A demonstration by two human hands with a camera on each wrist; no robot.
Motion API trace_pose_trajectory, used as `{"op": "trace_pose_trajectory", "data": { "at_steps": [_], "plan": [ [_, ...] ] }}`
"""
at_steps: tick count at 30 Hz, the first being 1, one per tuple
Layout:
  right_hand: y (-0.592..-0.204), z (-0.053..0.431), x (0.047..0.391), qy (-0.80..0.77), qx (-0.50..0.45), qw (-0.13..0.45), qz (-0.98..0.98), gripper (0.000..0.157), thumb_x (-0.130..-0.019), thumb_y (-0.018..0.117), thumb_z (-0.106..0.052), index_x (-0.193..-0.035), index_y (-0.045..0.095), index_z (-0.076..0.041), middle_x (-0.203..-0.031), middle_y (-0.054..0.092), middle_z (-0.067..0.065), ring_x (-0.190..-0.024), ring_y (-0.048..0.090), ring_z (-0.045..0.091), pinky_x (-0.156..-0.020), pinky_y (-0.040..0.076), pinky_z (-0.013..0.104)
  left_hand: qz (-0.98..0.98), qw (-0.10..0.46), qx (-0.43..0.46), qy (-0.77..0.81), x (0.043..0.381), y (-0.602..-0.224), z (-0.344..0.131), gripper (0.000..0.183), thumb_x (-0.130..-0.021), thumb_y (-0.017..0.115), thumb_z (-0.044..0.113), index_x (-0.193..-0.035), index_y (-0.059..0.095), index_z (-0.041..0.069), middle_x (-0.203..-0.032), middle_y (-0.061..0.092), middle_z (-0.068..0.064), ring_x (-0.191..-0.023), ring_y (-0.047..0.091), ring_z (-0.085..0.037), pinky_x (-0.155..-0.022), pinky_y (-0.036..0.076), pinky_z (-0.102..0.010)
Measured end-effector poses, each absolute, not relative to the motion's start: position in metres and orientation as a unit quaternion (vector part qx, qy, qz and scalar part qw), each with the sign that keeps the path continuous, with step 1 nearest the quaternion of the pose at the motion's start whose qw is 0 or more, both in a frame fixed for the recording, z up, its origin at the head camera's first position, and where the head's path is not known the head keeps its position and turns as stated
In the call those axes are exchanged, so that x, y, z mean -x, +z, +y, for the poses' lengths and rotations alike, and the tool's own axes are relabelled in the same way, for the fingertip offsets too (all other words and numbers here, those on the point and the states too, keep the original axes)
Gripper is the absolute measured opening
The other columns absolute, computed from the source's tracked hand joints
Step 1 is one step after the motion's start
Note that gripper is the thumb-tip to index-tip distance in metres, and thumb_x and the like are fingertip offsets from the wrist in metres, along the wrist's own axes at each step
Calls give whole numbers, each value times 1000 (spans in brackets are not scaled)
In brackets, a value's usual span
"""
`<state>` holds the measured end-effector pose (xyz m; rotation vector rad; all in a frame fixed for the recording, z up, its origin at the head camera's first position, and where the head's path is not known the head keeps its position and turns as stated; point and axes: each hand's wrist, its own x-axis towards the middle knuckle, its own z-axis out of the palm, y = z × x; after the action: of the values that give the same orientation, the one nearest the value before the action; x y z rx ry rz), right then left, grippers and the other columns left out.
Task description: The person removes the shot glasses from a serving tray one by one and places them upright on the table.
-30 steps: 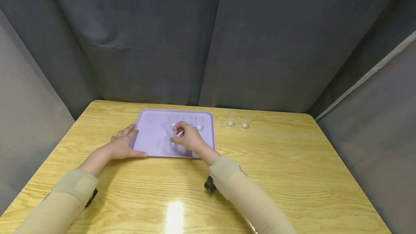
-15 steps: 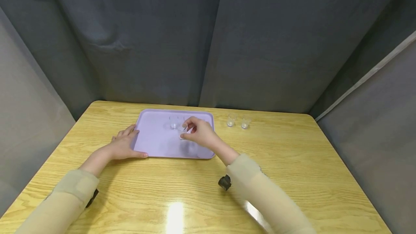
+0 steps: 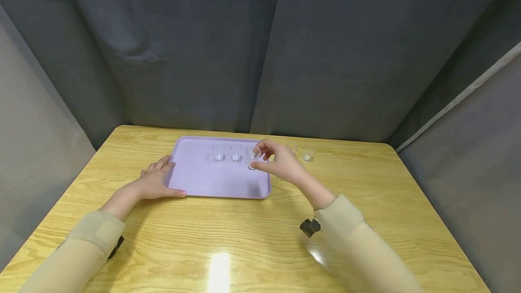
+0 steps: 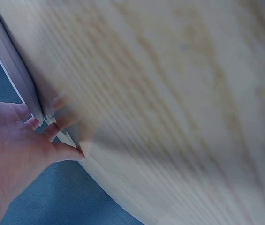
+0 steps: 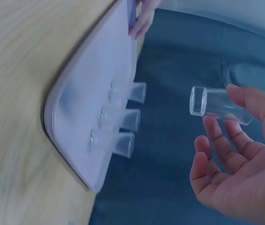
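My right hand (image 3: 282,162) pinches a small clear shot glass (image 5: 223,104) between thumb and fingertips. In the head view it hangs over the right end of a lilac tray (image 3: 195,175), apart from its surface. Three similar glasses stand in a row on the tray, as the right wrist view shows: a far one (image 5: 134,92), a middle one (image 5: 128,119) and a near one (image 5: 123,143). The held glass overlaps the third in the head view. My left hand (image 3: 152,185) rests at the tray's left edge, fingers spread along the side and thumb on the front rim.
Right of the tray, a clear glass (image 3: 308,154) stands on the wooden table (image 3: 175,238). Another glass (image 3: 291,146) beside it is partly hidden by my right hand. Grey curtains (image 3: 195,58) hang behind the table and along both sides.
My right hand has carried the pinched glass rightward, from the tray's middle to its right end. Glasses it covered on the tray now show. The left hand and tray stay put.
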<state>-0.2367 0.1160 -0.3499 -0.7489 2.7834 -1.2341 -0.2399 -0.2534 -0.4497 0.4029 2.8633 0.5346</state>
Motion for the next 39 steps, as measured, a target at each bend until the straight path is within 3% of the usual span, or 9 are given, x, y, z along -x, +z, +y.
{"op": "trace_pose_trajectory", "data": {
  "at_steps": [18,24,39],
  "plan": [
    [-332,179,225,-371,207,-44,904,31,-82,74,-20,-107,61,-7,-97,64,4,-89,57,22,-68,47,31,975,91,-138,146,235,-446,-251,118,-68,63,75,-145,26,-6,-154,10,-24,-135,16,-50,-97,16,-76],
    [-339,199,225,-376,185,-67,906,29,-83,73,-22,-106,61,-10,-97,65,5,-88,56,20,-69,46,31,975,81,-148,143,237,-448,-253,120,-66,63,77,-144,28,-8,-153,13,-26,-134,17,-52,-100,20,-72],
    [-376,252,243,-378,97,-108,914,37,-88,68,-26,-116,57,-3,-105,63,14,-91,56,26,-74,44,33,974,81,-143,155,238,-449,-252,120,-66,66,74,-143,28,-9,-152,14,-27,-135,17,-52,-103,20,-69]
  ]
}}
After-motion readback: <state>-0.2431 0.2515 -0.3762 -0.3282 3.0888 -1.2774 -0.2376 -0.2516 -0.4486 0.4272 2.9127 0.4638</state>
